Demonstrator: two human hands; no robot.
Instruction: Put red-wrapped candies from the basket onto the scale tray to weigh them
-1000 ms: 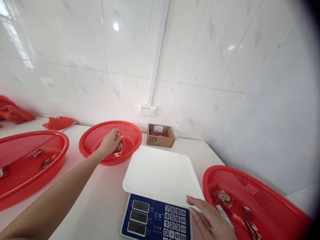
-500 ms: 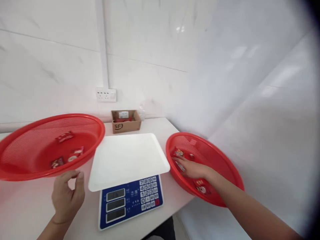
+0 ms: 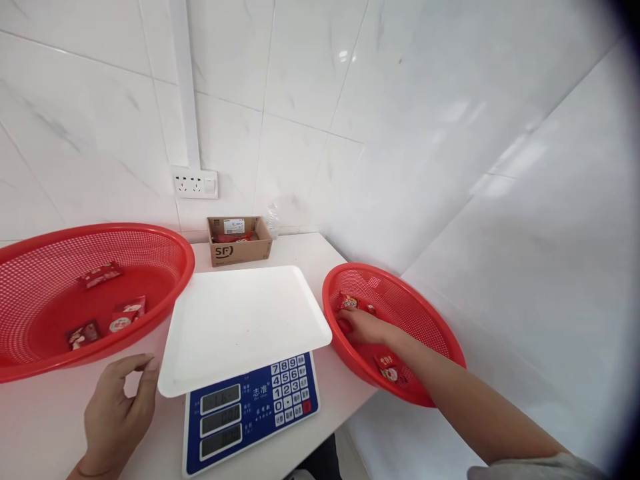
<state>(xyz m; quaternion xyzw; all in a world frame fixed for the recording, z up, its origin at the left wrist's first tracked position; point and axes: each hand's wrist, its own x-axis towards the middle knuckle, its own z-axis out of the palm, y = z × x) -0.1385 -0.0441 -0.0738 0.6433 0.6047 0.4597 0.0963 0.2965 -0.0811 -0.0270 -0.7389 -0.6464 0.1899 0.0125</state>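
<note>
My right hand [image 3: 365, 327] reaches down into the red plastic basket [image 3: 440, 313] on the right, fingers curled around a small red packet [image 3: 345, 325], mostly hidden by the hand. Beside it lie one red wrapped packet [image 3: 349, 302] at the far side and another [image 3: 389, 368] nearer the front. My left hand [image 3: 120, 407] hovers over the table's left part, thumb and forefinger tips together in a ring, with nothing visible in them. It is near the white pan [image 3: 245, 327] of a blue digital scale [image 3: 250, 413], whose display is lit.
A larger red basket [image 3: 165, 247] on the left holds several red packets [image 3: 100, 275]. Behind the pan stands an open cardboard box [image 3: 243, 252] with red packets inside. A wall socket [image 3: 195, 183] is above it, and walls close off the back and right.
The view has shifted, moving the baskets and scale left in the picture. My right hand stays in the right basket, its fingers curling further in. The left hand keeps its pose.
</note>
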